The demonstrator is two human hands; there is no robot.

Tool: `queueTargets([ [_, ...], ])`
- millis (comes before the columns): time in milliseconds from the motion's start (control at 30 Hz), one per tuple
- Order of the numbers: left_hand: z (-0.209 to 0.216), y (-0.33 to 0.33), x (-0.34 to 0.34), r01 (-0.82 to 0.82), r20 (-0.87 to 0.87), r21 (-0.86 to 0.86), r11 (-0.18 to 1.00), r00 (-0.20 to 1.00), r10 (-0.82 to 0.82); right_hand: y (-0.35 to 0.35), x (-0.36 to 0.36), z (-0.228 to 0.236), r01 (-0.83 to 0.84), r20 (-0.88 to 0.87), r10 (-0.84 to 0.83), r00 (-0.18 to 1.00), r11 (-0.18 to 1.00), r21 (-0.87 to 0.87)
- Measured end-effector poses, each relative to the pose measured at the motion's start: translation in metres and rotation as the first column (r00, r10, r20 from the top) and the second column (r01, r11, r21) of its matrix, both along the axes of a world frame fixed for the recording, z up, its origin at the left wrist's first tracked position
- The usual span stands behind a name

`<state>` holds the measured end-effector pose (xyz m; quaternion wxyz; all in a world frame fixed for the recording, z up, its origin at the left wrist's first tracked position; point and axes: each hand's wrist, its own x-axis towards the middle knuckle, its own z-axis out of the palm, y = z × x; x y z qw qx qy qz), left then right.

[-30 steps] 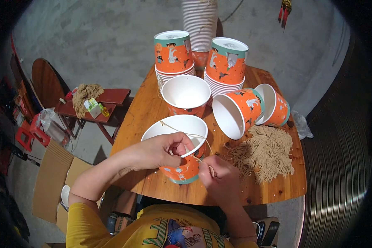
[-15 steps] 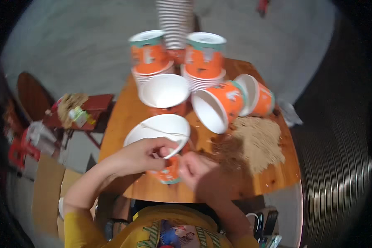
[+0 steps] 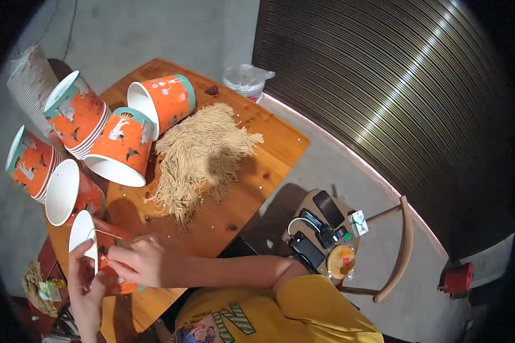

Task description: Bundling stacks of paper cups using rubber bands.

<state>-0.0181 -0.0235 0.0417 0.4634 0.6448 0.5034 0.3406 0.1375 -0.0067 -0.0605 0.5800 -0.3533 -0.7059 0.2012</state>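
A tilted orange paper cup point(image 3: 83, 233) with a white inside is at the table's lower left. A thin beige string point(image 3: 106, 233) runs across its rim. My left hand point(image 3: 87, 288) grips the cup's rim with fingers and thumb. Against the cup's side, my right hand point(image 3: 138, 262) is closed in a pinch, with what looks like a string end at its fingertips. Just beyond stands another orange cup point(image 3: 63, 191), its mouth turned left. A loose pile of beige strings point(image 3: 197, 154) lies to the right of the cups.
Two cups point(image 3: 120, 150) lie tipped on the wooden table point(image 3: 252, 191). Stacked cups point(image 3: 77, 117) and a tall white stack point(image 3: 31, 88) stand at the far left. A chair point(image 3: 403, 251) on the right holds a phone point(image 3: 328, 207), cables and a round snack point(image 3: 341, 262). A ribbed shutter point(image 3: 377, 86) rises behind.
My view has swung to the right, so the table now sits further left and the chair shows. Both hands stay at the same cup, the right one now pinching at its side.
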Motion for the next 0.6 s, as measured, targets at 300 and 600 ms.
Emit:
queueTargets([
  [300, -0.006, -0.001, -0.014, 0.068, -0.367, 0.443, 0.894, 0.924, 0.111, 0.004, -0.014, 0.012, -0.144, -0.128, 0.151, 0.98, 0.988, 0.06],
  [600, -0.013, 0.008, -0.025, 0.158, -0.311, 0.421, 0.893, 0.95, -0.022, -0.001, 0.008, 0.033, -0.111, 0.134, 0.127, 0.983, 0.986, -0.123],
])
